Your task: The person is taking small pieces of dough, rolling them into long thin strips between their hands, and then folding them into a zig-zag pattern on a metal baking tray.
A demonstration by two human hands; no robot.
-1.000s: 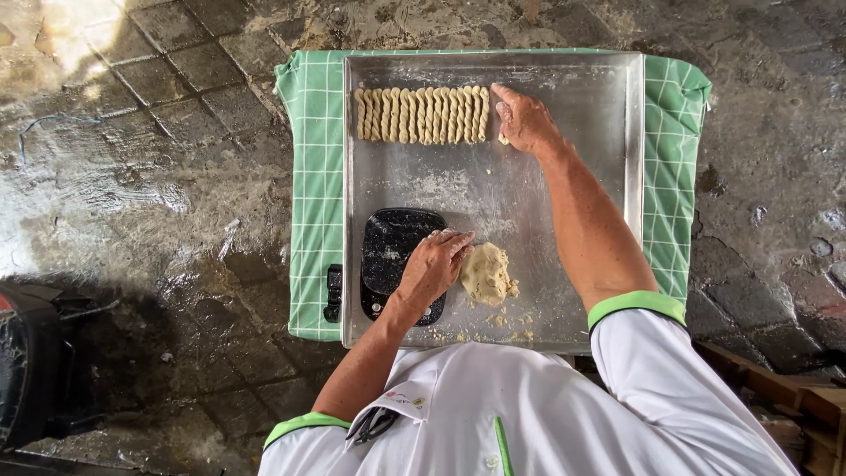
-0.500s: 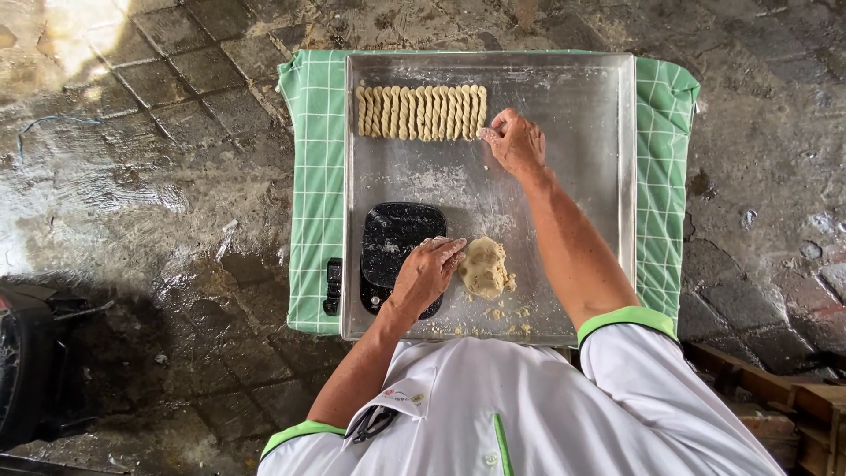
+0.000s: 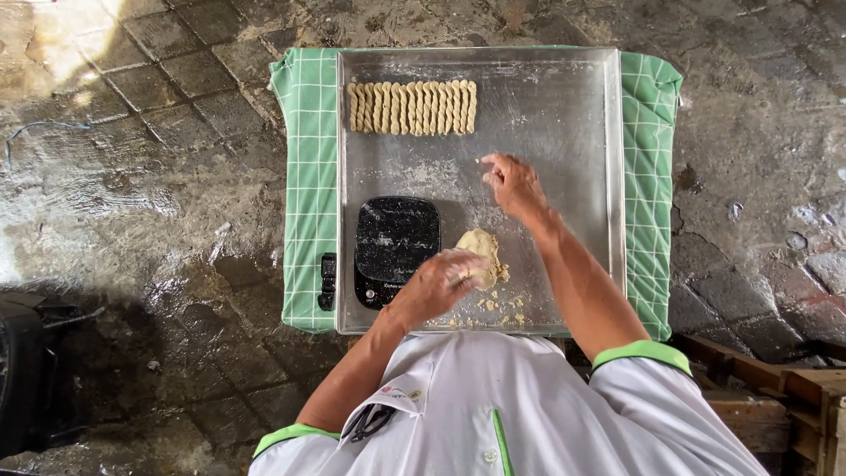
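Note:
A pale dough lump (image 3: 478, 244) lies on the metal tray (image 3: 564, 115), beside a black kitchen scale (image 3: 397, 236). My left hand (image 3: 436, 286) rests on the near side of the lump and grips it with its fingers. In the middle of the tray, my right hand (image 3: 514, 183) hovers with fingers loosely bent and nothing visible in them. A row of several twisted dough sticks (image 3: 411, 107) lies side by side at the tray's far left. Crumbs of dough (image 3: 498, 307) are scattered near the lump.
The tray sits on a green checked cloth (image 3: 304, 176) laid over wet stone paving (image 3: 141, 176). A small black object (image 3: 327, 280) lies on the cloth left of the tray. Wooden boards (image 3: 775, 388) show at the lower right, a dark object (image 3: 18, 370) at the lower left.
My right hand has drawn back from the end of the dough-stick row to the middle of the tray. My left hand stays at the dough lump, shifted slightly onto it.

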